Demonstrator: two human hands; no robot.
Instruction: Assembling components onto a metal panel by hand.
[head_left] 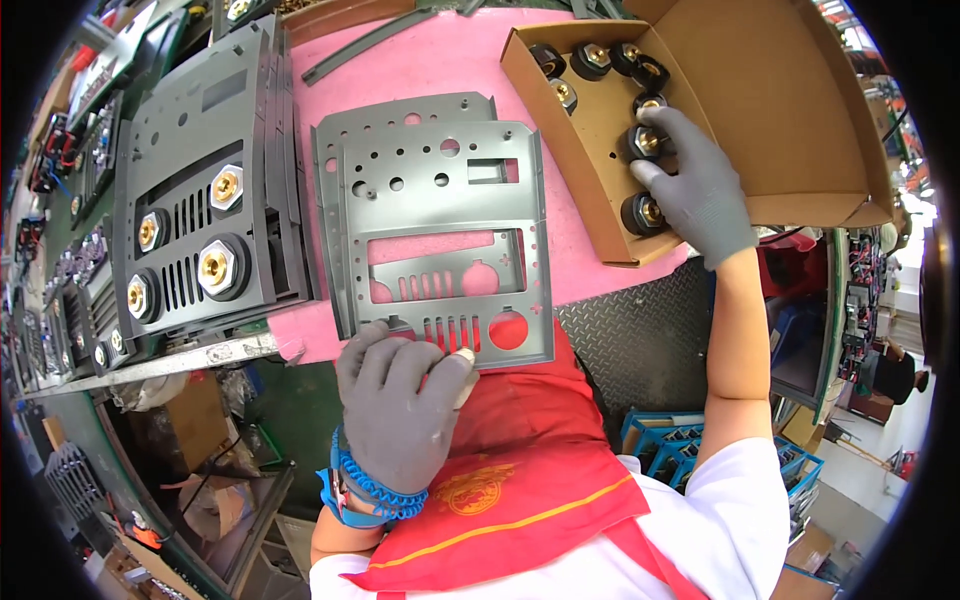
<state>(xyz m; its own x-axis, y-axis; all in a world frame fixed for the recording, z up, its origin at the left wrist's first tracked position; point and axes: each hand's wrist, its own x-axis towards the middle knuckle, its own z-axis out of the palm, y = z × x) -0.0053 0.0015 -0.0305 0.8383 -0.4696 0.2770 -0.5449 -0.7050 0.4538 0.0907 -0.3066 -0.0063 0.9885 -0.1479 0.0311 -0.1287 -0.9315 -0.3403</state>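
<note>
My two hands, both in grey gloves, are well apart over a bench (205,356) covered with a pink mat (470,45).

My left hand (400,410) is at the bench's near edge. Its fingers lie bent over the near left corner of a grey metal panel (430,206), with the thumb farther right along the same side; I cannot tell how firmly they grip. The panel lies flat in the middle of the bench and reaches the near edge. It has round holes, a wide rectangular window and a row of slots. A second panel (400,106) shows beneath it, sticking out on the far and left sides.

My right hand (700,185) reaches into an open cardboard box (590,130) at the bench's right end. Thumb and forefinger are spread, one on each side of a round black connector (641,143) with a brass-coloured centre. More such connectors sit around it, and the lid hangs open to the right.

On the bench's left part stands a stack of grey panels (230,135); the top one carries four mounted connectors (215,266). A narrow metal strip (365,47) lies near the far edge. I wear a red apron (530,480) and a coiled blue wristband (390,503) on my left wrist.
</note>
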